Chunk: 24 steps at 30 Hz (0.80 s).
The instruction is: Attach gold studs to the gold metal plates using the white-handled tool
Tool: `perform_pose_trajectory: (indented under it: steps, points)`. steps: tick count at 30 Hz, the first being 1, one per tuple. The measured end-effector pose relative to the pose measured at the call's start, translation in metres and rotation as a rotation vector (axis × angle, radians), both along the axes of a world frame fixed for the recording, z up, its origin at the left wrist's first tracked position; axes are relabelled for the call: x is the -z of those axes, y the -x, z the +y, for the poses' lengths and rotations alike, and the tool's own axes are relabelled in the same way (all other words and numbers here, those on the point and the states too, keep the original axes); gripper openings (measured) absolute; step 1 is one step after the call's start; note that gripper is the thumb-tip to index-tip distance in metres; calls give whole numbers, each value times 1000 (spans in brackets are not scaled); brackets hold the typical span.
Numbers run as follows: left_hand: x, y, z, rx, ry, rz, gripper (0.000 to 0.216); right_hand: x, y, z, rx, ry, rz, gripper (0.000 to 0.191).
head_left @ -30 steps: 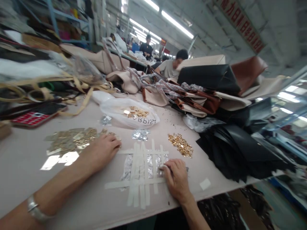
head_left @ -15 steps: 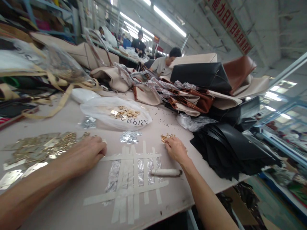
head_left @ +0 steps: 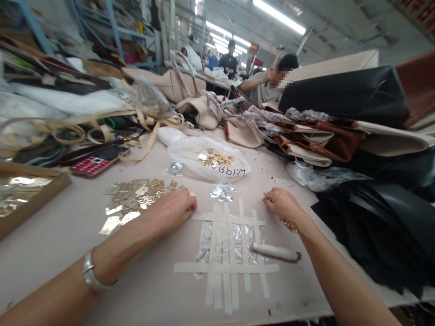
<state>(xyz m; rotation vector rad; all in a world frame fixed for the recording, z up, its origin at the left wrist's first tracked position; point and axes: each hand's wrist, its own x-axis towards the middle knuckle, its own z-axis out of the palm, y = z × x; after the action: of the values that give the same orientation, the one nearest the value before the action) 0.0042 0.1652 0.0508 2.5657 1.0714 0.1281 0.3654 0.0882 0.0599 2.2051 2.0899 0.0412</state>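
Note:
My left hand (head_left: 175,206) is closed, its fingertips curled down just above the table; whatever they hold is hidden. Beside it lies a pile of flat gold-coloured metal plates (head_left: 131,197). My right hand (head_left: 282,203) pinches a small gold-coloured metal piece (head_left: 264,194), of which only a glint shows at the fingertips. Under that wrist, small gold-coloured pieces (head_left: 288,225) are partly covered. Between the hands lie silver metal discs (head_left: 222,191) and strips of pale tape (head_left: 224,267) crossed over clear plastic on the tabletop. A white-wrapped rod (head_left: 275,251) rests across the tape's right side.
A white plastic bag (head_left: 183,154) holds more gold-coloured pieces. At left are a cardboard box (head_left: 61,183) of plates and a red-cased phone (head_left: 98,160). Black sheets (head_left: 367,231) lie at right. Handbags (head_left: 244,132) are heaped behind; a co-worker (head_left: 265,88) sits beyond.
The view has swung left, bringing the box of plates into sight. My right hand has shifted slightly left of the small gold-coloured pieces. The co-worker has raised an arm with a hammer-like tool.

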Motion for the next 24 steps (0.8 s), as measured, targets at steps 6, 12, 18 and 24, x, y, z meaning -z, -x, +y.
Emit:
perform_pose_trajectory:
  steps: [6, 12, 18, 24]
  points:
    - [6, 10, -11, -4, 14, -38, 20, 0, 22, -15, -20, -5, 51, 26]
    - [0, 17, -24, -61, -1, -48, 27, 3, 44, -35, 31, -36, 202, 27]
    - [-11, 18, -32, -139, 25, 14, 19, 13, 34, -28, 177, -9, 385, 21]
    - [-16, 13, -35, -204, 74, 4, 15, 13, 20, -19, 244, 101, 469, 21]
